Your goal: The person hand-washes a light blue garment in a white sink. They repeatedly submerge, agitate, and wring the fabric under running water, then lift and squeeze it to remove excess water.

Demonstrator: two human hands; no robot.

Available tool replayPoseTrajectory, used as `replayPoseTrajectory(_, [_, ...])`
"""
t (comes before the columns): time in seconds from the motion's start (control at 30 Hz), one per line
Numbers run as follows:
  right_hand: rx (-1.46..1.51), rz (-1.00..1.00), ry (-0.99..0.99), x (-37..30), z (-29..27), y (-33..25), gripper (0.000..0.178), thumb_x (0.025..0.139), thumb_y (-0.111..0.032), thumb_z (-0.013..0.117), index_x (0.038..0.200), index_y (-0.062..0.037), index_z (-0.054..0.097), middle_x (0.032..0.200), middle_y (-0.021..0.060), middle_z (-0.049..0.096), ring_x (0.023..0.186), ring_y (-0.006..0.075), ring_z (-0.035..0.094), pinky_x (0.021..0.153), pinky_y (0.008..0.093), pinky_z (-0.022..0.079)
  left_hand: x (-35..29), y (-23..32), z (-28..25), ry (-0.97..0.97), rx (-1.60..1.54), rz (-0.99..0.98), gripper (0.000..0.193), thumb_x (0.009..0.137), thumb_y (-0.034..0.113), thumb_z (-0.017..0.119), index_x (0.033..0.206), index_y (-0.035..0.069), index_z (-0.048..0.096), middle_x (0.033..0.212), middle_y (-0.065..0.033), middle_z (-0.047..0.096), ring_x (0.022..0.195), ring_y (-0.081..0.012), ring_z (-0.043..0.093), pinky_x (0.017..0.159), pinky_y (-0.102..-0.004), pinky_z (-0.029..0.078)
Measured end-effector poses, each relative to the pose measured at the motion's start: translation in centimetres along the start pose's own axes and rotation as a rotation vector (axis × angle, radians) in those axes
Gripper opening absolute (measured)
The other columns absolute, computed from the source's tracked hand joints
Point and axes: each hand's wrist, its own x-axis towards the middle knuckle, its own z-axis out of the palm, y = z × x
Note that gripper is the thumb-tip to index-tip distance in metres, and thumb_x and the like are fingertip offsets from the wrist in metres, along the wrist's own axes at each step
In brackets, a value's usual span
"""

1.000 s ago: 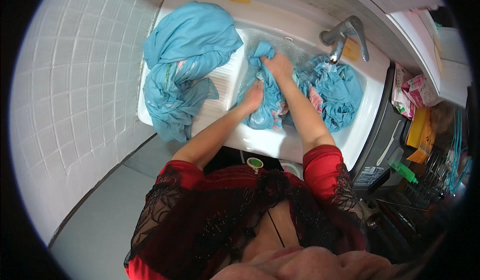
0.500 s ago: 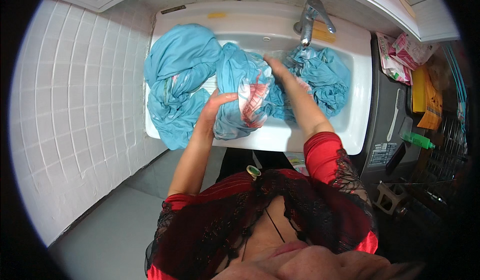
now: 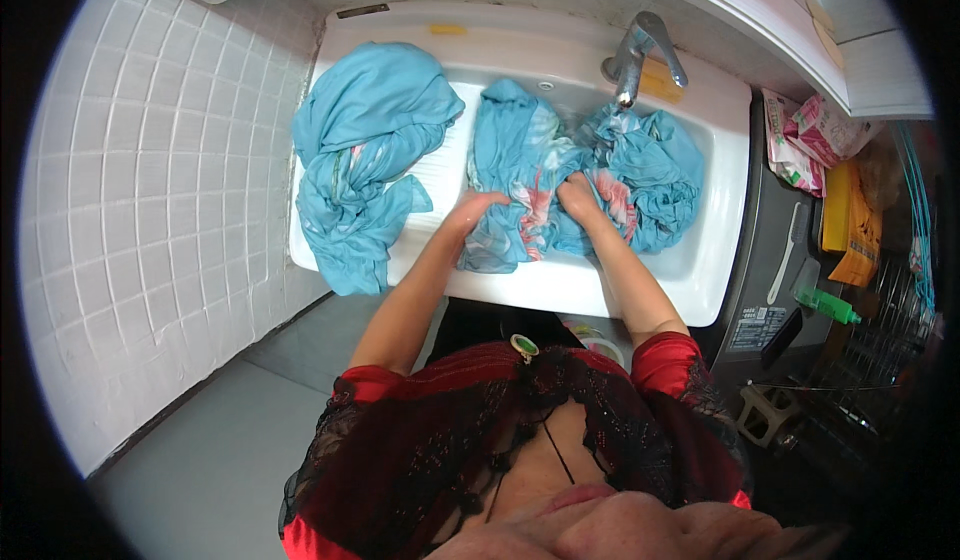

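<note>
A blue cloth with red-and-white patches (image 3: pixel 515 175) lies bunched across the middle of the white sink (image 3: pixel 725 210). On its left edge, my left hand (image 3: pixel 480 207) has the thumb on top and the other fingers mostly hidden beneath the fabric. My right hand (image 3: pixel 577 196) is closed in a fist on a fold of the same cloth, beside the red patches. Wet blue fabric (image 3: pixel 655 175) fills the basin on the right, below the chrome faucet (image 3: pixel 640 55). Another blue heap (image 3: pixel 375 110) rests on the ribbed left side; I cannot tell whether the heaps are joined.
A tiled wall (image 3: pixel 150 190) borders the sink on the left. To the right, a dark surface bears a white brush (image 3: pixel 787 250), a green bottle (image 3: pixel 832 306) and pink-and-white packets (image 3: pixel 800 140). White cabinet edges (image 3: pixel 770 20) overhang the far side.
My right hand has drawn back toward me, from outstretched to a fist on the cloth. My left hand has shifted right. The middle cloth has moved rightward, away from the left heap.
</note>
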Motion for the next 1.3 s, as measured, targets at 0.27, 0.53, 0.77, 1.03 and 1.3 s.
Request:
replayPoseTrajectory(0.27, [0.139, -0.188, 0.374, 4.2, -3.8, -6.4, 0.034, 0.093, -0.024, 0.047, 0.093, 0.0064, 0.062, 0.087, 0.0135, 0.069, 0.085, 0.0221, 0.063, 0.076, 0.0315, 0.047, 1.2, -1.4, 0.1, -0.171, -0.108, 0.086, 0.039, 0.076, 0.011, 0.067, 0.111, -0.004, 0.063, 0.107, -0.0104, 0.066, 0.096, -0.0195, 0.063, 0.086, -0.0301, 0.049])
replayPoseTrajectory(0.53, [0.319, 0.032, 0.608, 2.4, -4.2, -4.7, 0.047, 0.089, -0.032, 0.058, 0.118, 0.0053, 0.054, 0.109, 0.0228, 0.062, 0.101, 0.0332, 0.059, 0.09, 0.0392, 0.044, 0.5, -1.7, 0.9, -0.098, 0.067, 0.15, 0.04, 0.072, 0.009, 0.066, 0.109, -0.005, 0.064, 0.102, -0.0123, 0.068, 0.089, -0.0218, 0.065, 0.08, -0.0326, 0.051])
replayPoseTrajectory(0.77, [0.22, -0.028, 0.138, 0.4, -7.8, -4.3, 0.048, 0.074, -0.003, 0.069, 0.12, 0.0012, 0.057, 0.108, 0.01, 0.063, 0.1, 0.0183, 0.059, 0.087, 0.0301, 0.046, -2.4, -0.6, -1.9, -0.241, -0.365, -0.011, 0.045, 0.074, 0.011, 0.067, 0.116, -0.006, 0.06, 0.105, -0.0114, 0.066, 0.095, -0.0213, 0.062, 0.087, -0.0292, 0.047])
replayPoseTrajectory(1.03, [-0.347, -0.5, 0.681, 4.0, -6.8, -10.5, 0.057, 0.071, -0.017, 0.078, 0.117, 0.002, 0.051, 0.109, 0.0199, 0.055, 0.103, 0.0337, 0.054, 0.089, 0.042, 0.044, -4.8, 0.3, 0.2, -0.315, 0.097, 0.178, 0.041, 0.074, 0.009, 0.067, 0.111, -0.006, 0.063, 0.104, -0.0113, 0.067, 0.095, -0.0182, 0.061, 0.087, -0.0287, 0.046])
replayPoseTrajectory(1.3, [0.157, 0.142, 0.221, 0.7, -3.5, -11.6, 0.104, 0.072, -0.055, 0.073, 0.13, 0.0219, 0.032, 0.133, 0.0397, 0.04, 0.127, 0.0449, 0.04, 0.107, 0.0419, 0.033, -4.4, -1.2, 0.8, -0.165, 0.226, 0.2, 0.046, 0.066, 0.02, 0.069, 0.102, -0.009, 0.065, 0.095, -0.0221, 0.068, 0.088, -0.0293, 0.066, 0.083, -0.034, 0.05])
